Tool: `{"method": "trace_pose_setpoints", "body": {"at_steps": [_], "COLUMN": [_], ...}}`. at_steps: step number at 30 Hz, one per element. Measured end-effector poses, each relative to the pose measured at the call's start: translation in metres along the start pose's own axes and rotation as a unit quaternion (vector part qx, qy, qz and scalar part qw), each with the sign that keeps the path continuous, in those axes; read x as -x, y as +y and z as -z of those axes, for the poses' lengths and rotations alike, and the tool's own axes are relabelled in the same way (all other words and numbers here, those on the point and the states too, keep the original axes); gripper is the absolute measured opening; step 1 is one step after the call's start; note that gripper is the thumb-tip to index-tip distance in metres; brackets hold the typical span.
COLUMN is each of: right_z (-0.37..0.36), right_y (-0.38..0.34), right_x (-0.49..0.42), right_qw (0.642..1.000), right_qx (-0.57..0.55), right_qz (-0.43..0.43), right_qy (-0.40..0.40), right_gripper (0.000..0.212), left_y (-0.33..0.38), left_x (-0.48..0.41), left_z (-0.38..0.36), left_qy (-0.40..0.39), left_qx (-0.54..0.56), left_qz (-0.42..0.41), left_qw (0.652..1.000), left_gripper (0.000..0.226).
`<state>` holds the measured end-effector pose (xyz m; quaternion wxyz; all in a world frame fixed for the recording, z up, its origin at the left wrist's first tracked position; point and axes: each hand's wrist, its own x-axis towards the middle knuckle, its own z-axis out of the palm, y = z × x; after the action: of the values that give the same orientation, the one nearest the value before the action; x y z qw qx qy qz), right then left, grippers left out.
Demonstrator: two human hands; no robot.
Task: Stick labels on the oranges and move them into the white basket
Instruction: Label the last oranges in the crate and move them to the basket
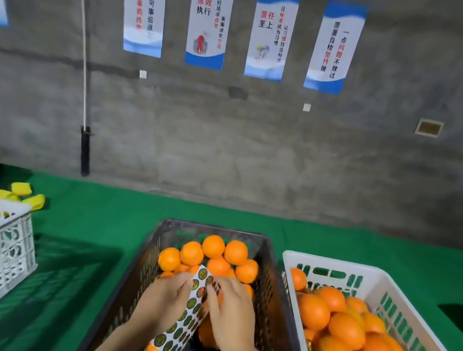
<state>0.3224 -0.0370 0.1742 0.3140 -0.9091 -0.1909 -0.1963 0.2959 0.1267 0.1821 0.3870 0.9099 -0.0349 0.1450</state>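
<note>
Mostly unlabelled oranges (213,246) left in dark crate (271,301), centre; white basket (331,265) at 3 o'clock, already well filled. Left hand (164,297) grips label sheet (188,313); right hand (229,313) pinches at a sticker nr sheet top, 12 o'clock end. Risks: sticker tears or folds on itself if peeled fast; floppy sheet may slip.

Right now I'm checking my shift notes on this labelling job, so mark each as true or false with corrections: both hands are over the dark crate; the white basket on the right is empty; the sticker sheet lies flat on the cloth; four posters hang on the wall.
1. Left hand and right hand are over the dark crate: true.
2. White basket empty: false, it holds many oranges.
3. Sticker sheet flat on the green cloth: false, the hands hold it.
4. Four posters: true.
</note>
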Motion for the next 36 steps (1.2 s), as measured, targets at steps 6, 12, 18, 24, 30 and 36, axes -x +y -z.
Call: {"method": "trace_pose_setpoints", "body": {"at_steps": [6,12,18,24,30,36], "right_z": [-0.016,-0.021,-0.023,-0.029,-0.031,-0.021], "right_y": [0.013,0.006,0.003,0.005,0.008,0.003], "right_x": [0.001,0.006,0.008,0.006,0.007,0.016], "right_qw": [0.999,0.995,0.992,0.974,0.978,0.954], "right_qx": [-0.034,-0.083,-0.117,-0.205,-0.176,-0.253], "right_qz": [-0.018,-0.008,0.003,-0.022,-0.002,-0.034], "right_qy": [-0.017,-0.045,-0.056,-0.088,-0.115,-0.159], "right_gripper": [0.035,0.032,0.036,0.032,0.033,0.041], "left_y": [-0.012,-0.017,-0.025,-0.024,-0.020,-0.021], "left_x": [-0.009,-0.006,-0.003,-0.004,0.003,0.009], "left_z": [-0.006,-0.008,0.003,0.009,0.007,0.011], "left_qy": [-0.038,-0.055,-0.045,-0.042,-0.086,-0.095], "left_qx": [-0.088,-0.071,-0.105,-0.108,-0.116,-0.147], "left_qz": [-0.036,-0.054,-0.089,-0.055,-0.042,-0.051], "left_qw": [0.995,0.995,0.989,0.992,0.989,0.983], "left_gripper": [0.029,0.029,0.021,0.023,0.025,0.020]}}
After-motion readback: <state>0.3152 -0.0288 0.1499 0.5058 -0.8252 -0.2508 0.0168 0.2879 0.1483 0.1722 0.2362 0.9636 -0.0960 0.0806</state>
